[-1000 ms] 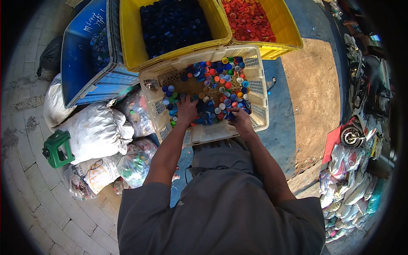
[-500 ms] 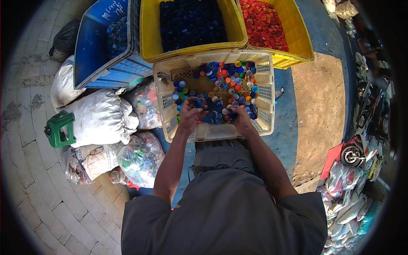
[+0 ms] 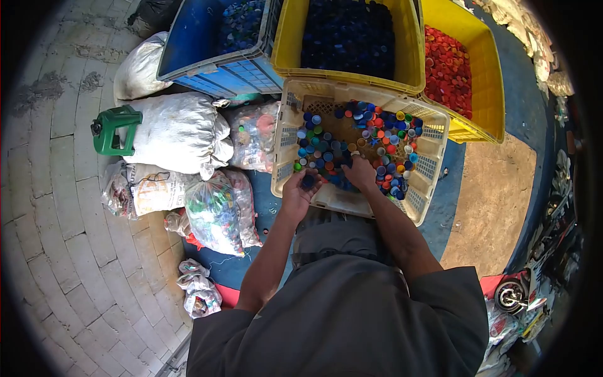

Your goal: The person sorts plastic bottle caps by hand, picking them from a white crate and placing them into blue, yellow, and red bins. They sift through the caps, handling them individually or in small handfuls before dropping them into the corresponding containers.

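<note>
A pale plastic crate (image 3: pixel 286 125) holds many loose bottle caps (image 3: pixel 361 116) in blue, red, orange, white and green. At its near left corner my left hand (image 3: pixel 298 193) is turned partly palm up, fingers curled around dark blue bottle caps (image 3: pixel 308 181). My right hand (image 3: pixel 361 174) reaches down among the caps near the front middle of the crate. Its fingers are drawn together at the caps, and what they hold, if anything, I cannot make out.
Behind the crate stand a blue bin (image 3: pixel 182 53), a yellow bin (image 3: pixel 286 56) of dark blue caps and another yellow bin (image 3: pixel 490 94) of red caps. White sacks (image 3: pixel 182 129), a green jerrycan (image 3: pixel 116 131) and a clear bag (image 3: pixel 213 210) lie at left.
The view has swung left, so the crate and bins appear further right. My left hand has drawn back to the crate's near edge with dark blue caps; my right hand has moved inward over the caps.
</note>
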The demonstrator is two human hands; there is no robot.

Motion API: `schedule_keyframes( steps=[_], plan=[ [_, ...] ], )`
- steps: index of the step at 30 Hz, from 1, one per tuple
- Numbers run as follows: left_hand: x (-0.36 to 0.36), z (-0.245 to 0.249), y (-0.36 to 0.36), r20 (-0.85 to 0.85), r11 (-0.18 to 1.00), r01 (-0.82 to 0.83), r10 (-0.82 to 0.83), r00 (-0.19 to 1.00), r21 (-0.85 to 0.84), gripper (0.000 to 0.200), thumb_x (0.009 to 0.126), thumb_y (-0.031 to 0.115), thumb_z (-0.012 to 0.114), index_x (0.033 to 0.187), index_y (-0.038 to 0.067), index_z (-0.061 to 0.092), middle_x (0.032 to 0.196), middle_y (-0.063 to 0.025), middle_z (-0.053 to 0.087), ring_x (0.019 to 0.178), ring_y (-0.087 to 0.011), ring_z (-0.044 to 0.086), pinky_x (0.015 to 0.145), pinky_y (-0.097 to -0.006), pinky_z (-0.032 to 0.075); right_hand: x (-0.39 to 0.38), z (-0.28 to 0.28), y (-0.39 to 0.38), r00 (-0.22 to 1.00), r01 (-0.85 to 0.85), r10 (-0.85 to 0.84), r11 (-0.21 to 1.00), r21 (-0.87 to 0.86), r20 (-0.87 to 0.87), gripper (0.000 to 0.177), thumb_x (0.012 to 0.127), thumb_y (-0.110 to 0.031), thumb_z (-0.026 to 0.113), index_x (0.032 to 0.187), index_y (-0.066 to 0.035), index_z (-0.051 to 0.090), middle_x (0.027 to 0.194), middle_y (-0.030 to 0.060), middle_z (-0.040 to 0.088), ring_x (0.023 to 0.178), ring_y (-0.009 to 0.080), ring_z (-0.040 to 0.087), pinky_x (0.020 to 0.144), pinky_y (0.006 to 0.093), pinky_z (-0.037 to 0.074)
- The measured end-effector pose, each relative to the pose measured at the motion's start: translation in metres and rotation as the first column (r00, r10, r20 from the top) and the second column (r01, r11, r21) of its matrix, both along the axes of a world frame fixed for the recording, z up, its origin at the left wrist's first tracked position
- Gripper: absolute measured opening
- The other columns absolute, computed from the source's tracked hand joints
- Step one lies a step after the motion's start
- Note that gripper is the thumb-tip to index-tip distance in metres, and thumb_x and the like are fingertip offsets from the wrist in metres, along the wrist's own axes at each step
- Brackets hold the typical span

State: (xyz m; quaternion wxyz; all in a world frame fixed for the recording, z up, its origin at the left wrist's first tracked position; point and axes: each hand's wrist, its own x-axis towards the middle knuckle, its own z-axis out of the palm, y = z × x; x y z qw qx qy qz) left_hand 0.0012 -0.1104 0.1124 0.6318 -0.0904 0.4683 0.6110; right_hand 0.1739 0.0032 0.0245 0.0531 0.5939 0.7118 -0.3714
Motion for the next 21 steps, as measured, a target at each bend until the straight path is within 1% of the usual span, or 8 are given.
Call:
schedule_keyframes(
  steps=[2, 5, 8, 11, 15, 17, 20, 21],
  plan=[
    [0.001, 0.006, -0.006, 0.001, 0.999, -0.042, 0.042, 0.999, -0.016, 0.024, 0.092, 0.017, 0.048, 0.105, -0.002, 0.056, 0.103, -0.0130, 0.061, 0.096, -0.0241, 0.060, 0.086, -0.0370, 0.052, -0.007, 0.005, 0.003, 0.994, -0.060, 0.063, 0.998, -0.037, 0.087, 0.047, 0.079, -0.038, 0.067, 0.104, 0.001, 0.057, 0.097, 0.0221, 0.063, 0.092, 0.0368, 0.063, 0.077, 0.0452, 0.052],
    [0.001, 0.006, -0.010, 0.005, 0.991, -0.082, 0.083, 0.997, -0.103, 0.020, 0.091, 0.018, 0.054, 0.101, 0.001, 0.056, 0.096, -0.0093, 0.060, 0.089, -0.0205, 0.061, 0.082, -0.0366, 0.054, -0.010, -0.017, -0.001, 0.985, -0.134, 0.121, 0.985, 0.104, 0.124, 0.045, 0.079, -0.037, 0.068, 0.101, 0.001, 0.057, 0.096, 0.0224, 0.063, 0.092, 0.0374, 0.063, 0.076, 0.0463, 0.052],
    [0.001, 0.007, -0.010, -0.011, 0.989, -0.077, 0.076, 0.997, -0.125, 0.019, 0.090, 0.018, 0.056, 0.102, 0.003, 0.056, 0.093, -0.0076, 0.060, 0.087, -0.0193, 0.061, 0.079, -0.0365, 0.053, -0.013, -0.022, 0.003, 0.992, -0.041, 0.039, 0.999, 0.011, 0.121, 0.046, 0.078, -0.036, 0.070, 0.103, 0.001, 0.058, 0.097, 0.0222, 0.063, 0.091, 0.0380, 0.063, 0.076, 0.0461, 0.052],
    [-0.001, -0.001, -0.010, -0.037, 0.989, -0.044, 0.039, 0.999, -0.144, 0.019, 0.091, 0.020, 0.055, 0.101, 0.004, 0.057, 0.093, -0.0067, 0.060, 0.088, -0.0186, 0.060, 0.080, -0.0372, 0.052, -0.013, -0.031, 0.006, 0.996, 0.048, -0.049, 0.999, 0.015, 0.078, 0.045, 0.077, -0.032, 0.071, 0.103, 0.002, 0.057, 0.097, 0.0219, 0.064, 0.091, 0.0385, 0.063, 0.077, 0.0449, 0.052],
    [0.001, -0.008, 0.000, -0.053, 0.989, 0.028, -0.036, 0.998, -0.143, 0.017, 0.091, 0.021, 0.054, 0.099, 0.006, 0.057, 0.091, -0.0057, 0.060, 0.087, -0.0169, 0.059, 0.078, -0.0365, 0.050, 0.001, -0.027, 0.011, 0.975, 0.136, -0.139, 0.990, -0.026, -0.174, 0.045, 0.078, -0.031, 0.068, 0.107, 0.002, 0.057, 0.091, 0.0183, 0.065, 0.086, 0.0336, 0.064, 0.075, 0.0417, 0.052],
    [0.000, -0.020, 0.006, -0.059, 0.987, 0.056, -0.065, 0.996, -0.148, 0.017, 0.091, 0.022, 0.054, 0.098, 0.007, 0.057, 0.087, -0.0044, 0.059, 0.082, -0.0160, 0.058, 0.076, -0.0358, 0.050, 0.009, -0.016, 0.015, 0.887, 0.254, -0.295, 0.954, -0.159, -0.356, 0.044, 0.078, -0.031, 0.068, 0.108, 0.001, 0.058, 0.087, 0.0151, 0.065, 0.081, 0.0300, 0.064, 0.071, 0.0404, 0.051],
    [-0.003, -0.049, 0.015, -0.060, 0.977, 0.131, -0.143, 0.988, -0.167, 0.016, 0.090, 0.023, 0.058, 0.094, 0.008, 0.057, 0.084, -0.0029, 0.058, 0.077, -0.0142, 0.057, 0.068, -0.0336, 0.050, 0.037, -0.027, 0.023, 0.378, 0.252, -0.847, 0.482, -0.839, -0.373, 0.042, 0.078, -0.029, 0.061, 0.112, -0.004, 0.057, 0.094, 0.0127, 0.064, 0.081, 0.0260, 0.061, 0.071, 0.0384, 0.049],
    [-0.004, -0.057, 0.019, -0.060, 0.971, 0.163, -0.176, 0.983, -0.177, 0.016, 0.089, 0.024, 0.060, 0.093, 0.008, 0.058, 0.084, -0.0025, 0.058, 0.075, -0.0135, 0.057, 0.065, -0.0326, 0.051, 0.044, -0.018, 0.022, 0.289, 0.175, -0.875, 0.448, -0.877, -0.389, 0.042, 0.078, -0.027, 0.057, 0.113, -0.004, 0.057, 0.096, 0.0121, 0.063, 0.082, 0.0249, 0.061, 0.072, 0.0384, 0.049]
  ],
)
